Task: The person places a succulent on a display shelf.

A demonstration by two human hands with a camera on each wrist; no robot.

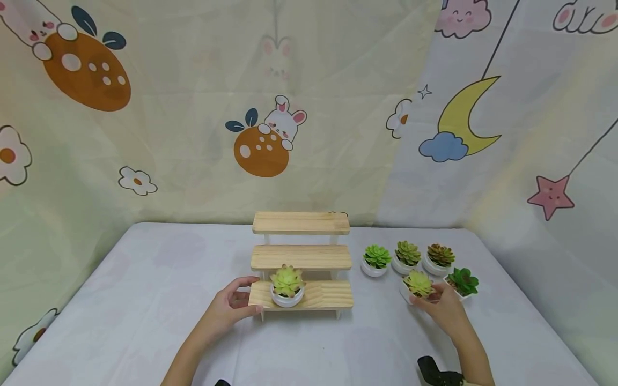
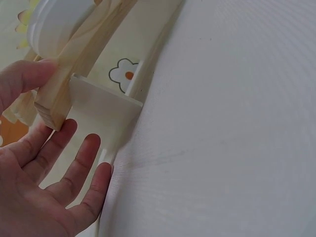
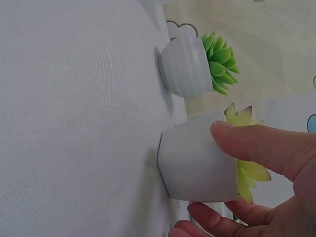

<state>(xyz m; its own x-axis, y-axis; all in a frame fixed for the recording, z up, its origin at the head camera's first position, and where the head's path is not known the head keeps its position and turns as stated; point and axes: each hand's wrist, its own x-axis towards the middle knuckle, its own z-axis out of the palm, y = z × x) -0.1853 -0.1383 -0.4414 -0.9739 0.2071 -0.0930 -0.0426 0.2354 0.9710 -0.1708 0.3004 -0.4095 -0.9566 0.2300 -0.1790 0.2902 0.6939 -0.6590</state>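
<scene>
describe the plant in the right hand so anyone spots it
From the three-tier wooden stand, look right to the potted succulents. Left of the dark green one in front is a yellow-green succulent in an angular white pot. It is the group's palest, gripped by the right hand.

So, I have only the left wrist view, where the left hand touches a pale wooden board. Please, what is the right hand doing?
Observer: The right hand holds an angular white pot with a yellow-green succulent.
Operator: Thank you. And what is the whole object that I see in part?
Observer: It is a stand with three flat, pale wooden boards, rising like steps.
Operator: Understood. Which pot beside it is the nearest?
Observer: A round, ribbed white pot with a bright green succulent, to its right in the head view.
</scene>
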